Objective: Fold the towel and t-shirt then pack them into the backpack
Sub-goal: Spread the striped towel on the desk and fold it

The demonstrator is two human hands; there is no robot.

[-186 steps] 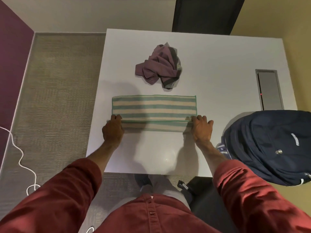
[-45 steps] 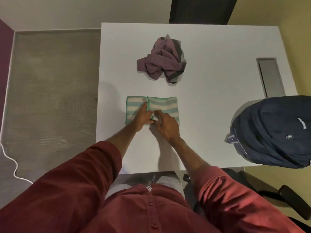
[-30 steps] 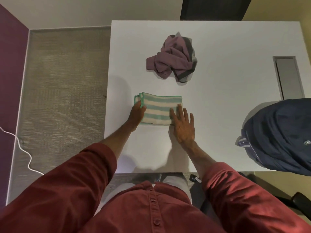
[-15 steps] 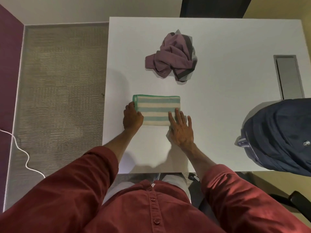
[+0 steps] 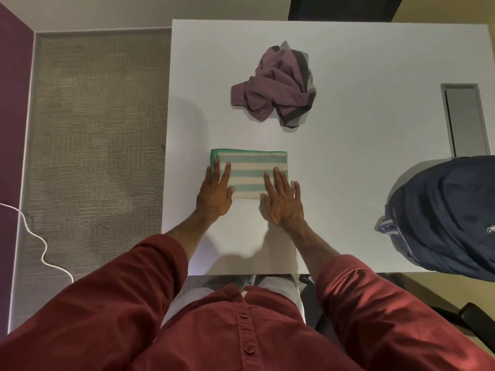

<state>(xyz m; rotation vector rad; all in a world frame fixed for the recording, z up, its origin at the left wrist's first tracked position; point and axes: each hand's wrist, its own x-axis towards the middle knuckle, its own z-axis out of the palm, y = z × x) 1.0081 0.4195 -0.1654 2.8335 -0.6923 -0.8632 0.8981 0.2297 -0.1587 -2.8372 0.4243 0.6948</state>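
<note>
The towel (image 5: 249,174) is folded into a compact, thick rectangle with stacked edges showing along its nine o'clock end. Its fabric looks soft and woven, banded lengthwise in cream and teal with a green hem. It lies flat on the smooth white table (image 5: 361,143), near the table's nine o'clock side.

The left hand (image 5: 214,195) presses on the towel's seven o'clock corner, fingers straight and only slightly parted. The right hand (image 5: 282,202) lies flat over the five o'clock corner, fingers straight and spread a little, the outer ones resting on the table.

At one o'clock from the towel, well apart, the t-shirt (image 5: 276,87) sits in a crumpled mauve heap with darker grey trim. At three o'clock, the navy backpack (image 5: 450,215) bulges, rounded and matte, overhanging the table's edge. A grey rectangular panel (image 5: 464,119) is set into the tabletop just beyond it.
</note>
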